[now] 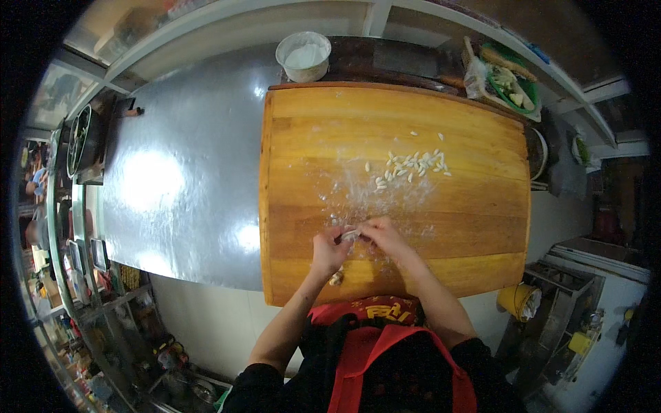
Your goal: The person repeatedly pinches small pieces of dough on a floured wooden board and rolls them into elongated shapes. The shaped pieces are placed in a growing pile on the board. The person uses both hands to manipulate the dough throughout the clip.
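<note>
Above the near part of a floured wooden board [465, 201], my left hand [329, 251] and my right hand [382, 235] meet around a small whitish piece of dough [350, 234]. The fingers of both hands touch it and partly cover it. Farther up the board lies a scatter of small, pale, pointed dough pieces [421, 162], with a few lying apart from the rest. Beside my left wrist, near the front edge, is a small tan lump [336, 277]; its kind is unclear.
A white tub of flour [305, 56] stands behind the board's far left corner. To the left is a shiny metal worktop [206, 129]. Baskets with vegetables [508, 85] sit at the back right. A yellow bucket [518, 301] is below the board's right front corner.
</note>
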A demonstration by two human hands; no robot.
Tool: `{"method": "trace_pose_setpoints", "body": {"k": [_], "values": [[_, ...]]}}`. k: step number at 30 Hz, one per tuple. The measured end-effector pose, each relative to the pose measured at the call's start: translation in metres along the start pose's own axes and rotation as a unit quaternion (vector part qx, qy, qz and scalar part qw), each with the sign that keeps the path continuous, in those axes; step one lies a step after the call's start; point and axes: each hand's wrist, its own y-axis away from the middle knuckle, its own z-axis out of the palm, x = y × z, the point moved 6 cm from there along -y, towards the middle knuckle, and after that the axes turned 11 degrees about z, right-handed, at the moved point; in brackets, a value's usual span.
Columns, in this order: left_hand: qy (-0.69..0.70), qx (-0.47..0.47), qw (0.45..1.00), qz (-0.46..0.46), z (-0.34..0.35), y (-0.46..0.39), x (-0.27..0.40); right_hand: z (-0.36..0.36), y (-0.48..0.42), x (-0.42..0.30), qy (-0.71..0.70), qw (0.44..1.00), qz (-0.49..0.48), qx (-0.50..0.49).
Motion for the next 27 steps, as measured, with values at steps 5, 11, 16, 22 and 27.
{"method": "trace_pose_setpoints", "body": {"k": [5, 11, 16, 22, 27], "values": [[-0.031, 0.065, 0.995, 0.071, -0.002, 0.007, -0.006, 0.021, 0.024, -0.01, -0.155, 0.98, 0.121, -0.035], [-0.13, 0.091, 0.984, 0.082, -0.019, 0.002, 0.011, 0.036, 0.024, -0.002, -0.186, 0.961, 0.141, -0.147], [-0.017, 0.126, 0.989, 0.071, -0.037, -0.011, -0.013, 0.016, -0.001, -0.018, 0.306, 0.918, -0.195, 0.159], [0.111, 0.059, 0.992, -0.018, -0.024, -0.013, -0.042, -0.014, -0.012, -0.025, 0.329, 0.913, -0.042, 0.236], [0.092, -0.033, 0.991, -0.096, -0.011, -0.011, -0.043, -0.027, -0.027, -0.026, 0.305, 0.914, 0.01, 0.269]]}}
